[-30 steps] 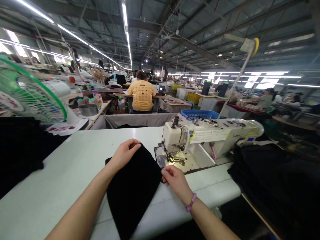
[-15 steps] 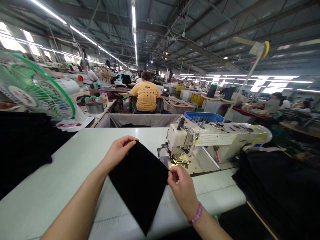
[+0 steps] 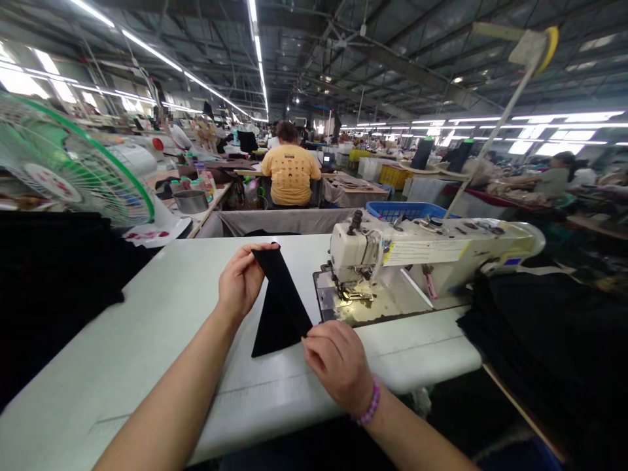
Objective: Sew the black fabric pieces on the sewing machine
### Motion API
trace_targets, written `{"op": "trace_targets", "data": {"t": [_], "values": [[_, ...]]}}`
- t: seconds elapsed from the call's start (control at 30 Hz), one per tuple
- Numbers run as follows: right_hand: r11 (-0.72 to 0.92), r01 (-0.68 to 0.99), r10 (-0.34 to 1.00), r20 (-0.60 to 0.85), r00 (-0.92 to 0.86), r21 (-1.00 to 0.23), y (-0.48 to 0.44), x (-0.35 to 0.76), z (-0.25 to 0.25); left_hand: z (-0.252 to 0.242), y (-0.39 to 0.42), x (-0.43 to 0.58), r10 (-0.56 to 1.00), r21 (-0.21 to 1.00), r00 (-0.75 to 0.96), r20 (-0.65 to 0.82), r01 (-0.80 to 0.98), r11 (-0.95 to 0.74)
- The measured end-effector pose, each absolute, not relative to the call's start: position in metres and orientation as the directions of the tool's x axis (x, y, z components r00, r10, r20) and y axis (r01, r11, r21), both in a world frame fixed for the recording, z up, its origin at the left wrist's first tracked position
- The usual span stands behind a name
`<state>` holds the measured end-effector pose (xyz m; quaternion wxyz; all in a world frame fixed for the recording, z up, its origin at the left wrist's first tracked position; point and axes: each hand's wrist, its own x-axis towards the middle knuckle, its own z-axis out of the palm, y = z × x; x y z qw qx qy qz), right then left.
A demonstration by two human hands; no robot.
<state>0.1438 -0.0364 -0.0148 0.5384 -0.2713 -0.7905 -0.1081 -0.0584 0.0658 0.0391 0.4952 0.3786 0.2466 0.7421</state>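
Note:
A piece of black fabric is stretched between my two hands above the pale table, with its upper edge folded over. My left hand pinches its upper corner, the fingers behind the cloth. Lower and to the right, my right hand grips the other corner between thumb and fingers; a purple bead bracelet circles that wrist. Just beyond my right hand stands a white sewing machine, its presser foot over the metal plate. The cloth lies left of that plate, apart from the foot.
Stacked black fabric lies at the left and more black cloth at the right. A green-rimmed fan stands back left. Behind the machine is a blue basket. A white stick rests on the machine bed. A person in yellow sits ahead.
The fabric has gone from a hanging diamond to a folded strip, its lower point swung up and away from me. My left hand has turned and risen; my right hand has shifted slightly left.

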Motion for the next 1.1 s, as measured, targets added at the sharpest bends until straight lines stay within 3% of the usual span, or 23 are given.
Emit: {"op": "trace_targets", "data": {"t": [0.37,0.6,0.73,0.83,0.97,1.1], "values": [[0.916,0.372,0.296,0.881,-0.370,-0.152,-0.041,0.129,-0.020,0.048,0.056,-0.061,0.966,0.635,-0.203,0.160,-0.728,-0.258],[0.936,0.337,0.244,0.879,-0.410,-0.103,-0.045,0.123,-0.008,0.047,0.056,-0.056,0.960,0.729,-0.227,0.164,-0.627,-0.273],[0.901,0.415,0.303,0.869,-0.391,-0.127,-0.050,0.139,-0.011,0.062,0.047,-0.071,0.894,0.824,-0.319,0.314,-0.375,-0.424],[0.854,0.497,0.362,0.862,-0.355,-0.154,-0.046,0.160,-0.020,0.084,0.058,-0.085,0.806,0.830,-0.339,0.485,-0.113,-0.546],[0.830,0.544,0.336,0.887,-0.316,-0.121,-0.034,0.175,-0.025,0.106,0.111,-0.069,0.787,0.799,-0.174,0.592,0.255,-0.544],[0.835,0.551,0.241,0.905,-0.350,-0.009,-0.019,0.187,-0.041,0.094,0.141,-0.032,0.859,0.665,0.034,0.511,0.618,-0.420]]}}
